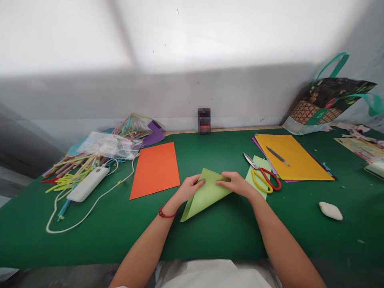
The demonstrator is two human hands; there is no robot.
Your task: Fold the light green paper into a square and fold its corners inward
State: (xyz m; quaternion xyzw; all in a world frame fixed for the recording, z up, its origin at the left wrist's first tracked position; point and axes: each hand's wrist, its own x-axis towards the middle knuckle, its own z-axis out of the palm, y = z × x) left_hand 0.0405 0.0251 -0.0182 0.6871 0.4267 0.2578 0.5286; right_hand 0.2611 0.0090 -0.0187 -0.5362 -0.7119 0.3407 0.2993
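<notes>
A light green sheet of paper (208,194), folded over into a triangular shape, is held just above the green table between both hands. My left hand (189,188) grips its left edge, the thumb on the front face and the fingers behind. At the upper right corner, my right hand (235,183) pinches the paper between thumb and fingers. Right of that hand lie scissors (261,176) with one yellow and one red handle, partly on another light green paper piece (263,162). An orange sheet (156,170) lies flat to the left.
Yellow paper (300,160) with a pen (277,156) tops a stack at right. A white case (330,211) sits nearer. At left are a white power bank (88,184), its cable and paper strips (64,176). A bag (321,104) and a phone-like object (204,121) stand behind.
</notes>
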